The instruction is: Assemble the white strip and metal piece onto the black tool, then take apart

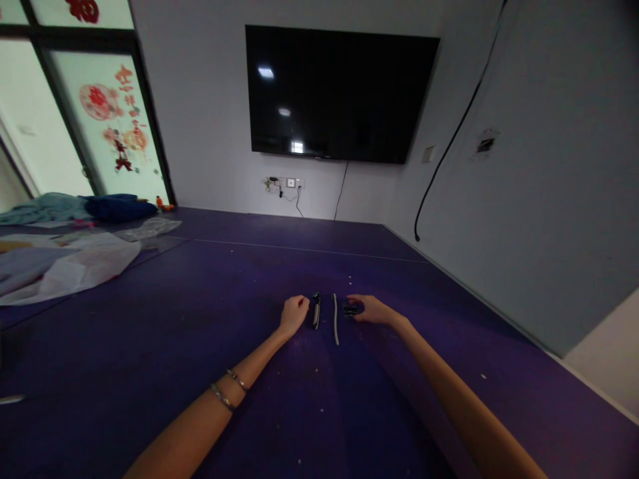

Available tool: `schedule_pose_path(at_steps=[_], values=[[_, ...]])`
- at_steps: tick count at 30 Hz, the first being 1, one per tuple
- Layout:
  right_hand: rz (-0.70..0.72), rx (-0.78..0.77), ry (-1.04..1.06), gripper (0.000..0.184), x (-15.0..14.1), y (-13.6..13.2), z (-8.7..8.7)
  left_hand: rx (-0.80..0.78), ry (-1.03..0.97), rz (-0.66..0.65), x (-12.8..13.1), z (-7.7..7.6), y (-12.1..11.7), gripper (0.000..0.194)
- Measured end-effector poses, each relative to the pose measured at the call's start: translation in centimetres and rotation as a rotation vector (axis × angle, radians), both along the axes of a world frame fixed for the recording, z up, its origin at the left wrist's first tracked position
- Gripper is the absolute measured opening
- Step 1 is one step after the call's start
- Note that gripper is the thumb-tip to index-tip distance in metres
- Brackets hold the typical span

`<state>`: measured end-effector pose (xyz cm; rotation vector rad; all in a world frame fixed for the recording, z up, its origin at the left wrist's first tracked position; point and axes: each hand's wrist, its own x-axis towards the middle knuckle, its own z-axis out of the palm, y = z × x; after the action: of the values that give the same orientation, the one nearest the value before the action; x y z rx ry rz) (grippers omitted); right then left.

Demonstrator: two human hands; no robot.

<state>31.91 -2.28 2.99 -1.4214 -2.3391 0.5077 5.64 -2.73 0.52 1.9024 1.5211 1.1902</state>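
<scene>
Left hand [294, 315]: fingers curled together, wrist low, just left of a slim black-and-pale piece [316, 311]; whether the two touch cannot be told. The piece is narrow and straight-sided, with a pale band along a dark, seemingly hard body. It lies lengthwise on a smooth, dull purple surface [249, 293], which is marked by fine seams and scattered white specks. Its far edge meets the wall under the television; its right edge runs along the side wall. To the right, apart from both hands, a pale grey strip [336, 322] lies roughly parallel to the slim piece, slender, slightly bowed and apparently matte. Right hand [368, 310]: thumb and fingers bracket a small dark block [350, 310] just beyond the strip; the block looks compact and squarish, but how firmly it is gripped cannot be told. All three objects lie well in from the far and right edges. For good handling, a light hold on opposite sides of the block would probably suit its small size, with the fingertips kept low and the strip left undisturbed; the slim piece would likely be steadier if supported along its length.
</scene>
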Motion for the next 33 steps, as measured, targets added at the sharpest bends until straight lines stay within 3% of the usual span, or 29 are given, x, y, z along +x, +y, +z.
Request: schedule_pose_path(at_steps=[7, 18, 22, 26, 30, 33], values=[[0.005, 0.016, 0.015, 0.064, 0.0, -0.1, 0.0, 0.014, -0.005, -0.001, 0.0, -0.2, 0.2, 0.031], [-0.006, 0.037, 0.124, 0.077, 1.1, 0.1, -0.7, 0.014, 0.009, 0.027, 0.1, -0.2, 0.3, 0.031], [-0.111, 0.131, 0.139, 0.064, 2.3, 0.0, -1.1, -0.004, 0.024, 0.058, -0.5, 0.1, 0.5, 0.031], [-0.243, 0.238, 0.055, 0.047, 3.7, -0.6, -2.4, -0.029, 0.061, 0.156, -2.3, 0.6, 1.3, 0.031], [-0.315, 0.294, -0.034, 0.043, 4.7, -1.2, -4.4, -0.046, 0.117, 0.251, -5.1, 1.1, 2.4, 0.030], [-0.350, 0.331, -0.082, 0.041, 4.9, -1.3, -5.7, 0.034, 0.339, 0.293, -6.6, 1.0, 2.9, 0.028]])
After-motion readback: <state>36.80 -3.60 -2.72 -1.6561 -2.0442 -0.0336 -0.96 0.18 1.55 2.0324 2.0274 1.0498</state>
